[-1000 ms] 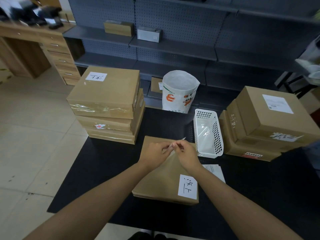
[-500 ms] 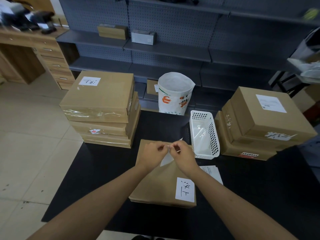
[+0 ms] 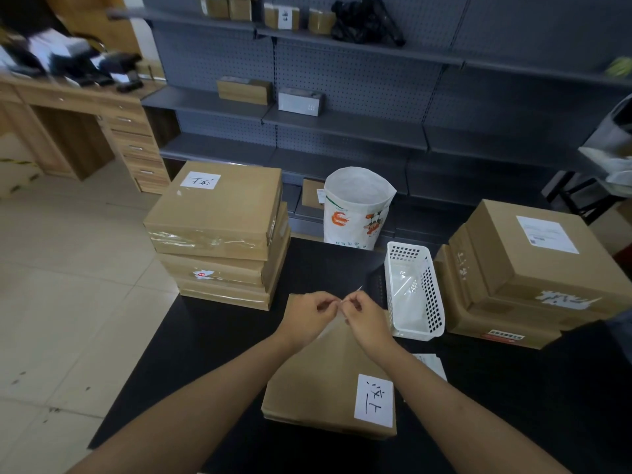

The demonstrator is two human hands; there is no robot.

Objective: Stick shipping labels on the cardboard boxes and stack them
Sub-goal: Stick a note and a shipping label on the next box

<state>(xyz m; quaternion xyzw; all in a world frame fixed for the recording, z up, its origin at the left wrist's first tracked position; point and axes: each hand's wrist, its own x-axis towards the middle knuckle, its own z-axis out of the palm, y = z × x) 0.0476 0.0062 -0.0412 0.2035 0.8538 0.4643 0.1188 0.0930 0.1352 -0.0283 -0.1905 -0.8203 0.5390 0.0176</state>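
Flatly, tan cardboard box (image 3: 318,378) bears white label (image 3: 373,400).

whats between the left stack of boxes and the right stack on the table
In the head view, a white perforated basket sits beside the right stack; the rest, toward the left stack, is bare black table.

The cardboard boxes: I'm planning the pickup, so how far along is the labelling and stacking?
Done: the left stack has a handwritten label on top. In hand: the left hand and right hand pinch a small label over the flat box, which already has one label. Left: sticking it, stacking that box. The right stack looks unsorted.
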